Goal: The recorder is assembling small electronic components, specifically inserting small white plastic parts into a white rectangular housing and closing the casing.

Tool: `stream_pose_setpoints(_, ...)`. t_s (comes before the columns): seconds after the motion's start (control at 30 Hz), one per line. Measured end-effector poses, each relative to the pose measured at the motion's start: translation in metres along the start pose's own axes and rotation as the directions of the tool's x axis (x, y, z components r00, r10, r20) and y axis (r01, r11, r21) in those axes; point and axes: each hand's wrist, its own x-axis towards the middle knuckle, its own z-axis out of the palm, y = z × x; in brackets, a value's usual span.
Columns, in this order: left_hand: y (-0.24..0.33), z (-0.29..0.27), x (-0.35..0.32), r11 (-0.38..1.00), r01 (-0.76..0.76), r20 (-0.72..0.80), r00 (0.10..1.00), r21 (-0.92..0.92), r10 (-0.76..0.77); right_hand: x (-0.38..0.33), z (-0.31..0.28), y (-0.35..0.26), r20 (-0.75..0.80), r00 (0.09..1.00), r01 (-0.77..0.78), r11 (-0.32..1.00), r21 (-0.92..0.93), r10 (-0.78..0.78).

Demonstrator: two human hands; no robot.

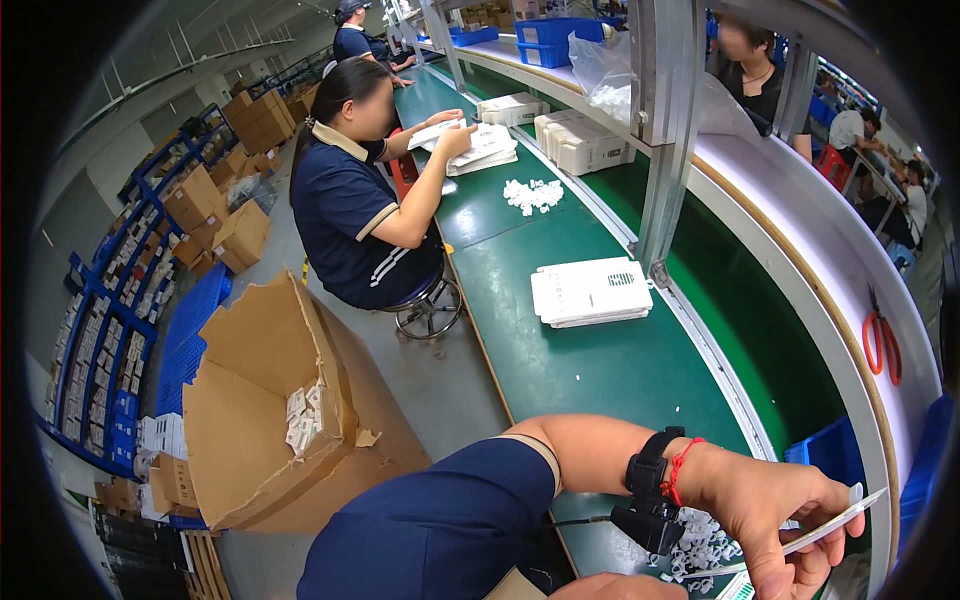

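Observation:
My left hand [785, 515] reaches in at the lower right, a black strap [650, 480] and a red cord [683, 468] round its wrist. Its fingers are closed on a thin white flat piece [835, 525], seen nearly edge-on, so its kind is unclear. A small whitish piece [856, 492] shows at the fingertips. Beside and below the wrist lies a pile of small clear-white plastic parts [700, 545], partly hidden by the arm. A white and green printed item [738, 588] is cut off at the lower edge. My right hand is out of sight.
A stack of white flat cartons [590, 292] lies on the green bench [490, 290]. Farther along, a seated co-worker [360, 200] handles white cartons near another plastic pile [533, 196]. A large cardboard box [250, 440] stands left. Red-handled scissors [880, 345] hang at right, above a blue bin [830, 450].

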Motion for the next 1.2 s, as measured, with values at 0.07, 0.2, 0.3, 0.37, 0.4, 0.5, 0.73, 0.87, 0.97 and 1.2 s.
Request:
stream_pose_setpoints(0.07,0.000,0.000,-0.001,1.000,-0.015,-0.015,1.000,-0.004,0.015,-0.003,-0.005,0.002,0.010,0.999,0.042,0.992,-0.121,-0.041)
stream_pose_setpoints(0.2,-0.002,-0.005,-0.005,0.999,0.040,-0.052,0.998,-0.002,-0.040,0.008,-0.032,0.010,0.200,0.979,0.011,0.982,-0.187,0.027)
stream_pose_setpoints(0.3,-0.004,-0.003,-0.004,0.996,0.065,-0.046,0.997,-0.065,-0.068,0.014,-0.056,-0.001,0.376,0.923,0.021,0.963,-0.268,0.085)
stream_pose_setpoints(0.37,-0.003,-0.003,-0.004,0.994,0.068,-0.026,0.997,-0.087,-0.071,0.019,-0.073,-0.008,0.484,0.865,0.032,0.948,-0.316,0.132)
stream_pose_setpoints(0.4,-0.004,-0.004,-0.005,0.994,0.069,-0.029,0.997,-0.085,-0.071,0.022,-0.080,-0.010,0.536,0.829,0.039,0.941,-0.336,0.158)
stream_pose_setpoints(0.5,-0.012,-0.012,-0.003,0.995,0.070,-0.100,0.992,-0.077,-0.078,0.031,-0.099,-0.011,0.677,0.696,0.058,0.921,-0.385,0.239)
stream_pose_setpoints(0.73,-0.018,-0.010,0.006,0.632,-0.031,-0.215,0.927,0.774,0.308,-0.015,-0.045,-0.008,-0.025,0.998,-0.066,0.874,-0.481,0.062)
stream_pose_setpoints(0.87,-0.023,-0.018,-0.002,0.659,0.012,-0.289,0.905,0.752,0.313,-0.016,-0.037,0.021,-0.432,0.902,-0.200,0.883,-0.425,-0.003)
stream_pose_setpoints(0.97,-0.020,-0.016,0.000,0.698,0.021,-0.300,0.912,0.716,0.280,-0.021,-0.039,0.019,-0.394,0.919,-0.208,0.852,-0.480,0.002)
stream_pose_setpoints(1.2,-0.025,-0.016,0.001,0.684,0.021,-0.257,0.935,0.729,0.244,-0.020,-0.048,0.019,-0.290,0.957,-0.199,0.777,-0.597,0.022)
